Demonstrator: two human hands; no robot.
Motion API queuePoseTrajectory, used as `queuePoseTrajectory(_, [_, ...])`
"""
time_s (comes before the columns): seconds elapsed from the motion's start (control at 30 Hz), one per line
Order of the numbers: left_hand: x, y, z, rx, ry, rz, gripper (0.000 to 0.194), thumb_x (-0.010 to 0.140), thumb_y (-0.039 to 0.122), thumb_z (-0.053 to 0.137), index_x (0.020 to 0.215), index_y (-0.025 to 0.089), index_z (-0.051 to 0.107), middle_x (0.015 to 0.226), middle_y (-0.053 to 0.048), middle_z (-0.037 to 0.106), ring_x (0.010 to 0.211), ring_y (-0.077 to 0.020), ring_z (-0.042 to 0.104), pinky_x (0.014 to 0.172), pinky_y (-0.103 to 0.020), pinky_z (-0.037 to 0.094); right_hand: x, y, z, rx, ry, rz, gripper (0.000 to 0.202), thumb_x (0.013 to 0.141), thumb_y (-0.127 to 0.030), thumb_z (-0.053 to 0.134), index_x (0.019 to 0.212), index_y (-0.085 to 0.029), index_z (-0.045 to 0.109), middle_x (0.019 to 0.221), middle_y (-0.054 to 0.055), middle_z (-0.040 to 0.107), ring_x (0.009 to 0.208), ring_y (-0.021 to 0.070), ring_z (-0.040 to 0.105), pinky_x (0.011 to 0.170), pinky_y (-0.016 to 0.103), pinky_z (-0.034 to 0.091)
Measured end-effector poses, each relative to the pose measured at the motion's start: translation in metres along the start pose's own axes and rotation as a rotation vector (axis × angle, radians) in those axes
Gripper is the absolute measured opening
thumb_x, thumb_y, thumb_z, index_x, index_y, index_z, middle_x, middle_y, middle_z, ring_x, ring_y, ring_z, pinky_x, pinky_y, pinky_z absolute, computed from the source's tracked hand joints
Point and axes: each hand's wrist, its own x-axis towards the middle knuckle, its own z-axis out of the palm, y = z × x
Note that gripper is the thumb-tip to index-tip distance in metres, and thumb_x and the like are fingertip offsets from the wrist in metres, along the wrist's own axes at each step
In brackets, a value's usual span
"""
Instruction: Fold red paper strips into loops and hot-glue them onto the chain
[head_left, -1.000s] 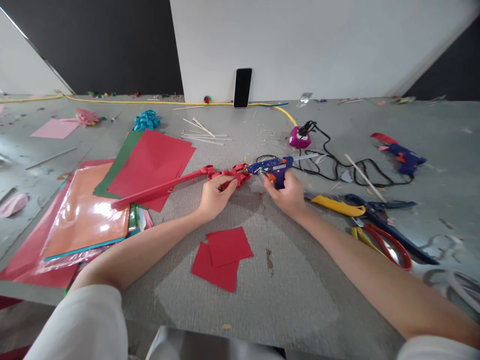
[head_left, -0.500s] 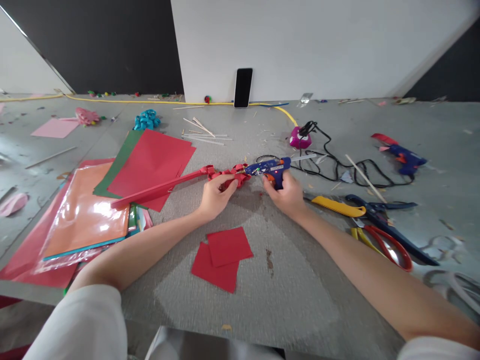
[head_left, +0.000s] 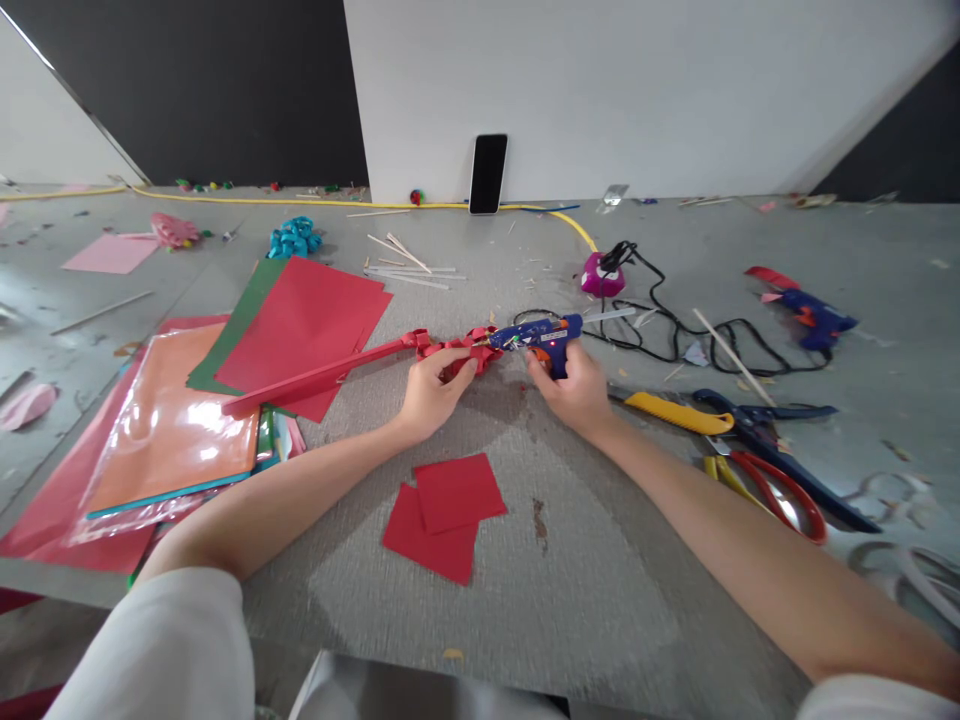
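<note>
My left hand pinches a bunch of looped red paper strip, from which a long straight red strip trails left over the paper sheets. In my right hand is a blue glue gun, gripped by its handle, with a small red light on its body and a clear glue stick jutting from the back. Its nozzle meets the red loops just above my left fingertips; the exact contact spot is hidden. Two red paper squares overlap on the table nearer to me.
Red sheets and a plastic packet of coloured paper lie left. To the right are a yellow cutter, blue pliers-like tool, red-handled scissors and another glue gun. Black cords run to a purple socket block. A phone leans on the wall.
Almost nothing differs. Both hands, the glue gun and the red loops hold the same position, while the view has shifted very slightly.
</note>
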Motion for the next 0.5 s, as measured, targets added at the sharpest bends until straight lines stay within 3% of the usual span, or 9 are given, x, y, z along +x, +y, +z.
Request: queuePoseTrajectory(0.5, [0.0003,-0.0009,0.0018,-0.045,0.016,0.005,0.022,0.094,0.034,0.067,0.106,0.018,0.078,0.093,-0.006,0.078,0.076,-0.0163,0.067,0.073,-0.029,0.052,-0.0007,-0.0044,-0.0016,-0.008,0.010,0.011,0.033,0.093,-0.056,0.059,0.086,-0.025,0.050,0.065,0.001,0.058,0.057,0.0194,0.054,0.061,0.035,0.049])
